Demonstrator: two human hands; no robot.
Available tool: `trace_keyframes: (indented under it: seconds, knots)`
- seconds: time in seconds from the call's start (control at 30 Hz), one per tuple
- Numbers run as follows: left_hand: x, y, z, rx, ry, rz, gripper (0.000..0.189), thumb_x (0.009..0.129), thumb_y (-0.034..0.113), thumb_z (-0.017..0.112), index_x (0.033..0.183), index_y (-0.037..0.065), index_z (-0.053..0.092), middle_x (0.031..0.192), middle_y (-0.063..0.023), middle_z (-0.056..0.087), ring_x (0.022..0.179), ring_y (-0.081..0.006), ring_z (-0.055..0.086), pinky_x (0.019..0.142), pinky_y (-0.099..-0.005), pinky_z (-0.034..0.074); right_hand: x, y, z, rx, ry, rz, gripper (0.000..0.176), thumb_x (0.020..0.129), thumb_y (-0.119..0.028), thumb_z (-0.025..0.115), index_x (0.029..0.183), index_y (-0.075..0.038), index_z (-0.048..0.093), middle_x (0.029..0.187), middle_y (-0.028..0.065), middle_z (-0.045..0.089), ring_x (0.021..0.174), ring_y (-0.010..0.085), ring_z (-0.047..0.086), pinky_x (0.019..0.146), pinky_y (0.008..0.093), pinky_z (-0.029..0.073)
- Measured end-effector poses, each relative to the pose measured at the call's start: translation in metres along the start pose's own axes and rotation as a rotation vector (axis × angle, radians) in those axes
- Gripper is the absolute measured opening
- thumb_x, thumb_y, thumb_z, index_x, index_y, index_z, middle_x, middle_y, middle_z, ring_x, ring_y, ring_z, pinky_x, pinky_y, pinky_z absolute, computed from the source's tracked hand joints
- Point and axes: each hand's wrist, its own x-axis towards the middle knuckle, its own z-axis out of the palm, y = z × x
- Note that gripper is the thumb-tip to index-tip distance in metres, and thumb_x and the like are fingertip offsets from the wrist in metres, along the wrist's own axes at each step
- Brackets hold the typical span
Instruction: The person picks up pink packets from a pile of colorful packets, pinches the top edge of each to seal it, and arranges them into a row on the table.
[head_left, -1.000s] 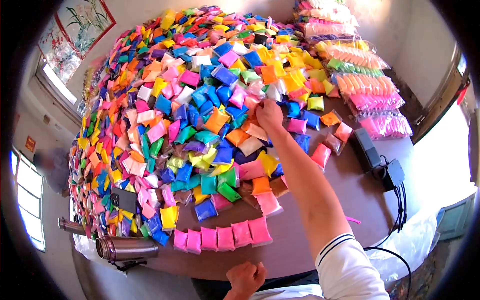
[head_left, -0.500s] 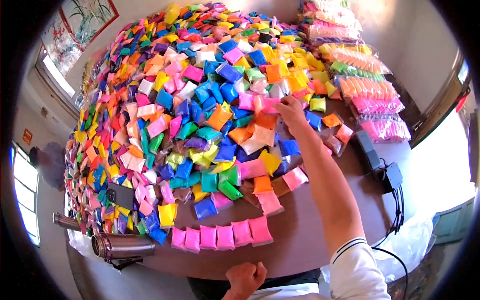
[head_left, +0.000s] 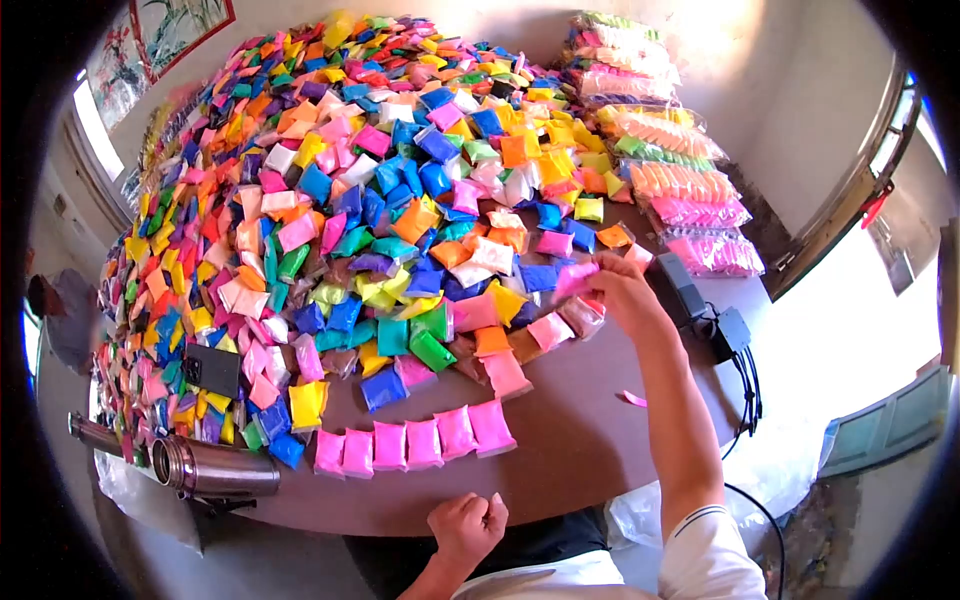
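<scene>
My right hand (head_left: 620, 288) pinches a pink packet (head_left: 575, 280) at the right edge of the heap. Just beyond it lies another pink packet (head_left: 554, 243), apart from my fingers. My left hand (head_left: 468, 526) is closed in a fist at the table's near edge, with nothing visible in it. In front of that fist, a row of several bright pink packets (head_left: 422, 442) lies side by side on the brown table (head_left: 560, 460). A huge heap of small, soft-looking packets (head_left: 400, 225) in many colours covers most of the tabletop.
A black phone (head_left: 212, 370) rests on the heap's left side. Near it lies a steel flask (head_left: 215, 468). At the right stand black power adapters (head_left: 730, 333) with cables. Bagged packets (head_left: 680, 185) are stacked behind. A small pink strip (head_left: 632, 398) lies by my right forearm.
My right hand has come back from the heap toward me, carrying a pink packet. My left hand stays in a fist by the edge. The whole view has shifted slightly.
</scene>
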Motion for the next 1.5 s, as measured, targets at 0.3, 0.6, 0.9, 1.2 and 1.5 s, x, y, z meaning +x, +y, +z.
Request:
trace_keyframes:
  seconds: [0.3, 0.6, 0.9, 1.2, 1.5]
  knots:
    - [-0.002, -0.002, 0.000, -0.044, 0.005, 0.037, 0.033, 0.074, 0.010, 0.064, 0.050, 0.010, 0.041, 0.049, -0.0051, 0.045, 0.040, -0.0248, 0.048, 0.037, -0.0339, 0.039, -0.056, 0.015, 0.015, -0.041, -0.198, -0.151, 0.027, 0.072, 0.011, 0.051, 0.090, -0.004, 0.065, 0.113, 0.0074, 0.061, 0.116, 0.0215, 0.051, 0.100, 0.0323, 0.036]
    - [0.001, 0.000, 0.003, -0.071, 0.071, 0.071, 0.037, 0.074, 0.009, 0.064, 0.050, 0.008, 0.036, 0.047, -0.0076, 0.039, 0.037, -0.0272, 0.042, 0.036, -0.0368, 0.031, -0.087, 0.022, -0.004, -0.415, 0.460, -0.137, 0.022, 0.082, 0.003, 0.044, 0.091, 0.003, 0.064, 0.092, 0.0067, 0.065, 0.084, 0.0122, 0.057, 0.076, 0.0248, 0.046]
    - [0.005, 0.001, 0.002, -0.060, 0.100, 0.088, 0.036, 0.072, 0.008, 0.065, 0.049, 0.008, 0.037, 0.047, -0.0080, 0.039, 0.037, -0.0271, 0.041, 0.036, -0.0361, 0.031, -0.002, 0.002, 0.026, -0.493, 0.526, -0.286, 0.019, 0.082, -0.012, 0.056, 0.092, 0.002, 0.065, 0.079, 0.0071, 0.063, 0.074, 0.0145, 0.058, 0.068, 0.0272, 0.045]
    - [0.000, 0.002, 0.003, -0.082, 0.081, -0.009, 0.037, 0.071, 0.010, 0.067, 0.048, 0.008, 0.039, 0.047, -0.0077, 0.042, 0.038, -0.0273, 0.042, 0.036, -0.0369, 0.031, 0.081, 0.008, 0.042, -1.083, 0.749, -0.003, 0.049, 0.076, -0.039, 0.061, 0.107, -0.001, 0.060, 0.106, 0.0227, 0.062, 0.101, 0.0382, 0.059, 0.087, 0.0439, 0.045]
    - [0.001, 0.002, 0.003, -0.062, 0.055, 0.006, 0.035, 0.072, 0.010, 0.066, 0.049, 0.008, 0.040, 0.048, -0.0075, 0.041, 0.038, -0.0258, 0.044, 0.036, -0.0362, 0.032, 0.083, 0.021, 0.022, -0.776, 0.565, -0.057, 0.040, 0.072, -0.022, 0.069, 0.105, -0.001, 0.060, 0.101, 0.0143, 0.064, 0.096, 0.0244, 0.060, 0.083, 0.0335, 0.046]
